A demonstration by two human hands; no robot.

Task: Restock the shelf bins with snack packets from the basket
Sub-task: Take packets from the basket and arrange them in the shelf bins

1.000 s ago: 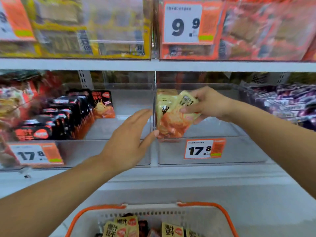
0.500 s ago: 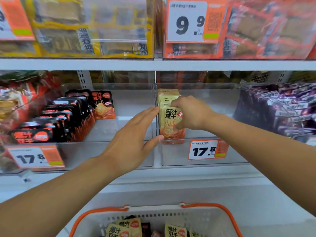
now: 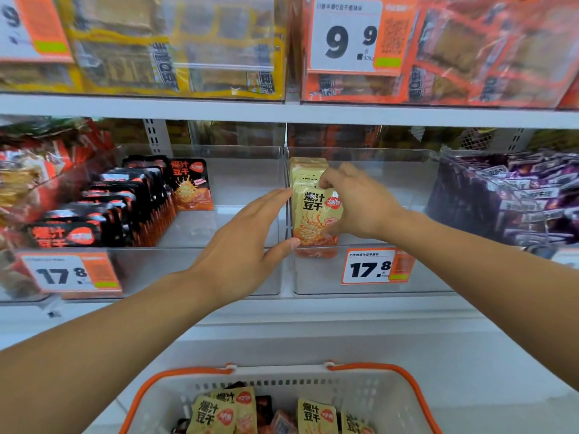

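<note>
Right hand (image 3: 360, 205): inside the clear bin (image 3: 369, 286), fingers curled over the top of the front yellow packet (image 3: 315, 220), thumb low on its right edge. It holds that packet upright, face outward, at the head of a short row of like yellow packets (image 3: 305, 170) standing behind it along the bin's left wall.

Left hand (image 3: 247, 242): spread wide, holding nothing. Fingers straight and together, tips at the divider between the two bins, just left of the held packet; thumb tip reaches to the packet's lower left corner. Whether it touches packet or only bin wall cannot be told.

Left of the left hand: second clear bin (image 3: 194, 277), part filled with a row of black packets (image 3: 103, 211) standing on edge, one more black packet (image 3: 189, 186) upright at the back. Price tag 17.8 (image 3: 67, 274) on its front.

Below the right hand: price tag 17.8 (image 3: 374, 266) on the front of the yellow packets' bin.

Right of the right arm: bin of purple packets (image 3: 513, 198), heaped.

Above both hands: upper shelf, yellow-wrapped packs (image 3: 175, 48) to the left, orange-wrapped packs (image 3: 488, 51) to the right, price tag 9.9 (image 3: 347, 36).

Below both arms, nearest the person: white basket (image 3: 385, 393) with orange handles, holding more yellow packets (image 3: 216, 413) and some dark ones, loose.
</note>
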